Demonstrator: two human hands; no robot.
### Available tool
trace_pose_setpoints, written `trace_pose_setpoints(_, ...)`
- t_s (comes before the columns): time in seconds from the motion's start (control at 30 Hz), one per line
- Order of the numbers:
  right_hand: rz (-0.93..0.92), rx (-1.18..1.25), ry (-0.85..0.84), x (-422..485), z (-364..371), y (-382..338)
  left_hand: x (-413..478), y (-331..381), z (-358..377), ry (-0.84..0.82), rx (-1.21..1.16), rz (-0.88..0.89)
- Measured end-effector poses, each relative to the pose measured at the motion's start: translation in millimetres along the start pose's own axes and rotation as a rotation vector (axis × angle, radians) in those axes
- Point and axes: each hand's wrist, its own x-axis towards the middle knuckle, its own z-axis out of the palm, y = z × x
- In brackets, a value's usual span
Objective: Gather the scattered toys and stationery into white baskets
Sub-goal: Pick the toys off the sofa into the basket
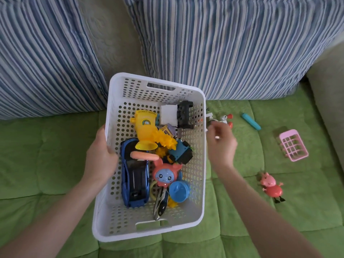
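Currently: basket steadied, right hand out toward the loose toys.

Nearest, the white basket [115,216], part-filled with toys, sits over the green sofa [46,155]. The left hand [101,157] has its grip clamped on the left rim. The right hand [221,144] hovers beside the right rim, near a white-and-red toy [224,119]; motion blur hides its grip state. A pig figure [271,187], pink toy basket [293,145] and blue pen [251,121] lie farther right. Risk: the one-sided hold may tip the basket and spill its load.

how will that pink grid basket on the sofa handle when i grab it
The pink grid basket is probably light: open lattice walls, hollow. It looks like moulded plastic, so likely stiff. Flat sides on the soft green sofa cushion suggest it won't roll.
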Motion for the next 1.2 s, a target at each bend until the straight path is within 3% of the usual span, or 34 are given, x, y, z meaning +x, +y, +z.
trace_pose_setpoints(0.07, 0.075, -0.179, 0.019, 26, -3, 17, 2, -1, 1, 0.003, -0.001, 0.0)
trace_pose_setpoints(0.17, 0.147, -0.499, -0.148, 55, 1, 39, 6, -2, 0, 0.006, -0.021, -0.003)
trace_pose_setpoints(0.23, 0.184, -0.561, -0.216, 69, 6, 44, 7, -6, 0, -0.002, -0.026, 0.005)
trace_pose_setpoints(0.4, 0.215, -0.55, -0.245, 89, 20, 47, 12, -17, 1, -0.011, -0.037, -0.044)
trace_pose_setpoints(0.83, 0.25, -0.134, 0.019, 59, -16, 44, 12, -10, -2, -0.033, -0.028, -0.03)
trace_pose_setpoints(1.07, 0.021, -0.064, 0.077, 12, -50, 7, 7, -5, -7, -0.051, -0.009, -0.024)
trace_pose_setpoints(1.2, -0.27, -0.142, -0.062, -17, -43, -15, 4, -2, -7, -0.066, -0.022, -0.029)
